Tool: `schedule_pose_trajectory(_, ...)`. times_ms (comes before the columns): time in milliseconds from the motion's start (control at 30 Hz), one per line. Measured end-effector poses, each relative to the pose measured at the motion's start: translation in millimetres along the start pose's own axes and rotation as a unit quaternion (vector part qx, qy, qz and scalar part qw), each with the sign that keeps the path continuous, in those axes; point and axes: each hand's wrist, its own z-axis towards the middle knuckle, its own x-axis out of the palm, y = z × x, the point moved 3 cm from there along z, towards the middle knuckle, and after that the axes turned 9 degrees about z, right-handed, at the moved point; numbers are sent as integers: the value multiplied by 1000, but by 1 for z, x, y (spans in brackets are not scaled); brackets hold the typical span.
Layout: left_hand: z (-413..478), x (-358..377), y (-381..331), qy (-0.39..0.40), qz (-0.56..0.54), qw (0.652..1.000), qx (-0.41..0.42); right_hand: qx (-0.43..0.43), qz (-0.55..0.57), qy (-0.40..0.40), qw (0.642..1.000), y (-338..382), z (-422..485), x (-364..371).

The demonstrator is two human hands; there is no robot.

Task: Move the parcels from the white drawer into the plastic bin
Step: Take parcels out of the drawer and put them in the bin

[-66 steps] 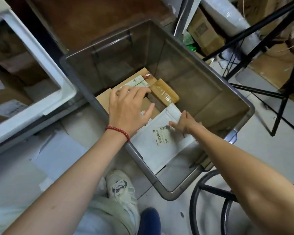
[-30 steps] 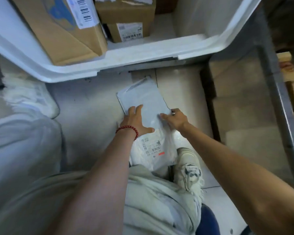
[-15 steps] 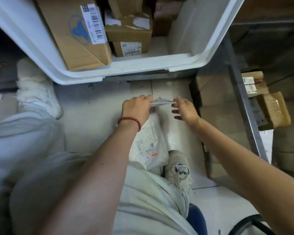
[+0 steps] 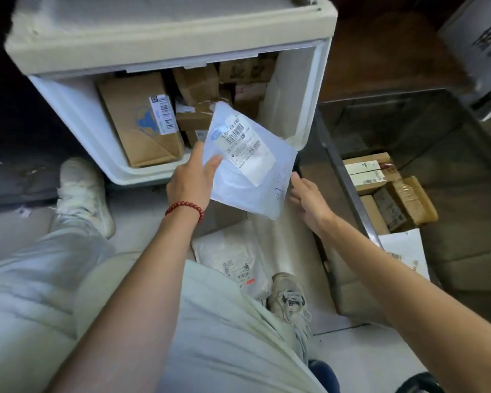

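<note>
My left hand [image 4: 193, 177] grips a flat white mailer bag [image 4: 247, 171] by its left edge and holds it tilted up in front of the white drawer [image 4: 295, 114], label facing me. My right hand [image 4: 309, 199] hovers with relaxed fingers just beside the bag's lower right corner. The drawer stands pulled out and holds several cardboard parcels, the largest a brown box [image 4: 139, 123] with a blue mark. The clear plastic bin [image 4: 349, 177] stands to the right, with small boxes [image 4: 391, 191] and a white envelope [image 4: 406, 251] inside.
Another white poly bag [image 4: 233, 259] lies on the floor between my feet. My left shoe [image 4: 82, 194] and right shoe [image 4: 289, 299] rest on the pale floor. A dark wheel-like object [image 4: 420, 382] sits at the bottom right. Dark furniture borders the left.
Earlier both hands were placing an envelope in the bin. They then reached to the floor, picked up the flat white bag, and my left hand has raised and turned it label-up.
</note>
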Motion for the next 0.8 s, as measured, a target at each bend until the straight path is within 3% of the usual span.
schedule_pose_trajectory(133, -6, -2, 6, -14, -126, 992, -3, -53, 9, 18, 998, 12, -22, -7)
schedule_pose_trajectory(400, -12, 3, -1, 4, -88, 996, -14, -168, -15, 5, 986, 53, -46, -14)
schedule_pose_trajectory(633, -9, 13, -49, -5, -34, 996, 79, -269, -13, -60, 961, 91, -71, -52)
schedule_pose_trajectory(800, -15, 29, -108, -16, 39, 977, 209, -279, 43, -175, 943, 103, -85, -123)
